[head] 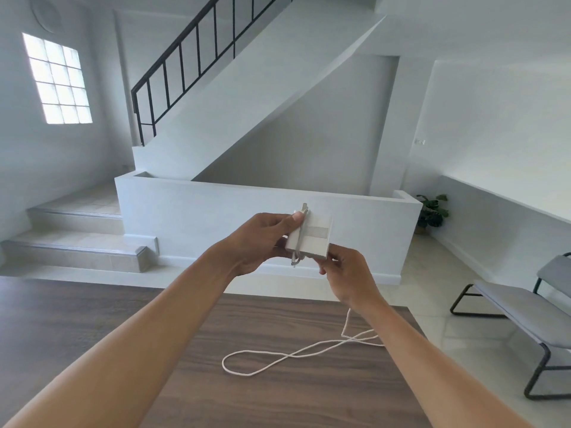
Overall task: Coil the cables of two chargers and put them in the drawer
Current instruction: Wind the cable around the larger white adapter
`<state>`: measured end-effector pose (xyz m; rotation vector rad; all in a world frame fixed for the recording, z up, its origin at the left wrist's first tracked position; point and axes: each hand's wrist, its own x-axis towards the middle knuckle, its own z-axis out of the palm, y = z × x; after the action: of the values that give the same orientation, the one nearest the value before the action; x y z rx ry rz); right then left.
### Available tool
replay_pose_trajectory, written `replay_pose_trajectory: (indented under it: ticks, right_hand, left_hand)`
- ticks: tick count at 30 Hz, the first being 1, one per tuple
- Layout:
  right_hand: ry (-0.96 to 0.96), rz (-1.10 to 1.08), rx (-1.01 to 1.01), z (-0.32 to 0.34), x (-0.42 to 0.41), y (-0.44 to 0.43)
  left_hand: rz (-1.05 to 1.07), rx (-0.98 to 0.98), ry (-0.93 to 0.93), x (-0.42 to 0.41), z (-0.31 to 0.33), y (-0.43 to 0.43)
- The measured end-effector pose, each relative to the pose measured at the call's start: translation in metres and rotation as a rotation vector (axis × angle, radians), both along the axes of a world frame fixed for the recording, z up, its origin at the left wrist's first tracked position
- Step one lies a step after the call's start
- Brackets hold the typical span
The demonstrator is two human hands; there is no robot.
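Both hands are up in front of the stairs, and the white charger [315, 242] sits between them, held in the air above the desk [185, 335]. The left hand [262, 242] has a narrow grip on the charger's left edge, with the thumb [298, 217] pressed down on top and the other fingers curled beneath, mostly out of sight. The right hand [346, 274] pinches the lower right corner, its fingertips tucked behind the block and hard to make out. A few grey-white strands run across the charger's left side, top to bottom, under that thumb. A small end pokes up above the block and another hangs below it, both too small to read clearly. Down on the desk the white cable [290, 355] lies loose in a long loop that crosses over itself. One strand climbs toward the right wrist and vanishes behind it, so I cannot tell how it joins the charger or whether the right hand holds it too. Another strand slips behind the right forearm. The desk's near edge is cut off by the bottom of the view. Off to the right a grey bench [509, 304] stands on the floor, partly out of frame, and a potted plant [431, 211] sits in the corner.
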<state>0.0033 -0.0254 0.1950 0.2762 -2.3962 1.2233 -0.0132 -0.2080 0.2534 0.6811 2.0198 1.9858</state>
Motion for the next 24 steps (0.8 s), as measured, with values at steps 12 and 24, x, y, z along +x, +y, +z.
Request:
replay_pose_trajectory:
  ticks: [12, 24]
  right_hand:
    - [-0.462, 0.323, 0.224, 0.06, -0.007, 0.006]
    - [-0.404, 0.199, 0.156, 0.066, -0.014, -0.023]
  left_hand:
    - [-0.052, -0.436, 0.143, -0.001, -0.017, -0.029]
    - [0.041, -0.446, 0.211, -0.011, -0.027, -0.038]
